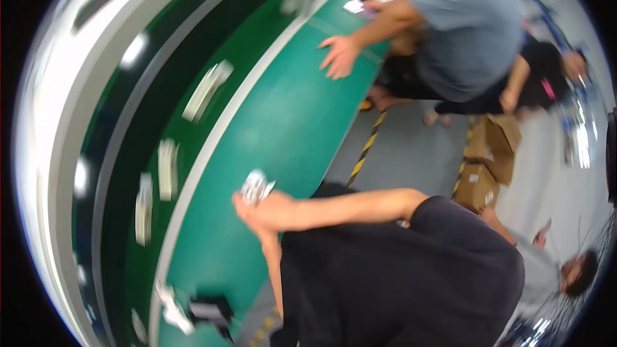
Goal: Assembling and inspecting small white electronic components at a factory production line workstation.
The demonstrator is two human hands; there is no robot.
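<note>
Two brown cardboard boxes [483, 167] are stacked on the grey floor [411, 148] to the right of the desk, the upper one with a flap lifted, its contents out of sight; a small black boxy object [209, 310] sits on the green desk [283, 115] near the lower edge, with a crumpled white piece [172, 308] just beside it. The left hand [254, 220] and the right hand [273, 208] meet over the desk's floor-side edge, fingers bunched and pressed together, pinching a small packet [257, 186] that looks like crinkled silvery-white foil, though blur leaves its make uncertain; the packet is held just above the desk surface, at the fingertips. The desk is a long, smooth green strip, bounded on its far side by a pale rail [212, 148]; beyond the rail runs a darker green belt [186, 135] carrying flat white pieces [205, 90], spaced well apart. Most of the desk between the hands and a co-worker's hand [340, 54] lies open; that hand rests flat, fingers spread, on the green surface farther along. Yellow-and-black striped tape [365, 149] runs over the floor near the desk's edge.
</note>
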